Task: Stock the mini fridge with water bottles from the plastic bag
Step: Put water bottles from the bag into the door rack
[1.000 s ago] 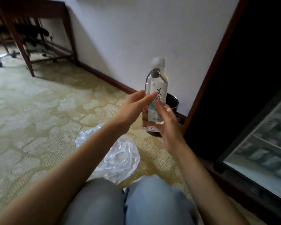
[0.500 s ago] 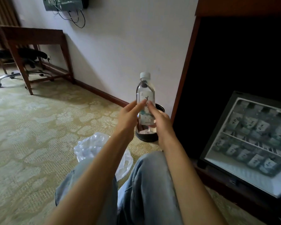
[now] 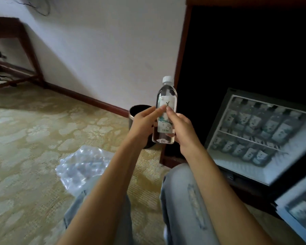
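A clear water bottle with a white cap and a white label stands upright in the air between both hands. My left hand holds its left side, and my right hand holds its right side and lower part. To the right, the mini fridge stands open inside a dark wooden cabinet, with several labelled bottles in rows on two shelves. The crumpled clear plastic bag lies on the carpet, left of my knees.
A small black bin stands on the floor by the wall, behind my left hand. The fridge door hangs open at the lower right. A wooden desk leg and chair base are at the far left.
The view has swung to the right, and more of the fridge and its door shows. The bottle stays upright between both hands and has moved slightly right toward the cabinet.
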Demonstrator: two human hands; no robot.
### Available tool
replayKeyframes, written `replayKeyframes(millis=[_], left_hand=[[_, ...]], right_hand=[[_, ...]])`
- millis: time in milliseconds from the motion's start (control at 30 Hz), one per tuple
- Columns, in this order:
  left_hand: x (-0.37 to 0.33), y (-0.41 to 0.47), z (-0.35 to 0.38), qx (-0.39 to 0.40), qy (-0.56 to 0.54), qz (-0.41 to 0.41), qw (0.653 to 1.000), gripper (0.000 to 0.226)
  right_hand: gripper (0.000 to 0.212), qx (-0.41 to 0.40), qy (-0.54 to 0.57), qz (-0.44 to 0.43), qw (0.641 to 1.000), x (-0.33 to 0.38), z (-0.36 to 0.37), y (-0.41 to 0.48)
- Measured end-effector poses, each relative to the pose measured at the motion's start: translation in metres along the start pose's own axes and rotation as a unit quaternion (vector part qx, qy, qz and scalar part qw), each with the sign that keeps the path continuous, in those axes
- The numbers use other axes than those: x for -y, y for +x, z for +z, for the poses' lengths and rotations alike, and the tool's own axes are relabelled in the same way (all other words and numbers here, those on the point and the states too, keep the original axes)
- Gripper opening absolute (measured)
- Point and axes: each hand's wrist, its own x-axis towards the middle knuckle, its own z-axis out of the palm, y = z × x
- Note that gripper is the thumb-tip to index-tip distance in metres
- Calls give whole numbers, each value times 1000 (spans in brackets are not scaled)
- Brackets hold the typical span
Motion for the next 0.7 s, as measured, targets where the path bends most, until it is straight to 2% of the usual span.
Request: replayKeyframes(millis=[100, 167, 300, 433, 533, 700], left_hand=[[15, 11, 23, 43, -36, -20, 998, 19], [24, 13, 38, 57, -48, -31, 997, 27], [54, 16, 71, 60, 11, -57, 997, 50], [88, 16, 120, 133, 57, -91, 985, 32], [98, 15, 166, 172, 61, -106, 977, 41], [86, 14, 248, 248, 93, -62, 962, 44]], right_hand=[[37, -41, -21, -3, 999, 1, -25, -2], [36, -72, -15, -9, 997, -6, -38, -4], [37, -119, 12, 17, 993, -39, -73, -14], [34, -152, 29, 31, 987, -48, -141, -31], [31, -182, -19, 18, 983, -40, -188, -41], [35, -242, -61, -60, 967, -5, -259, -64]])
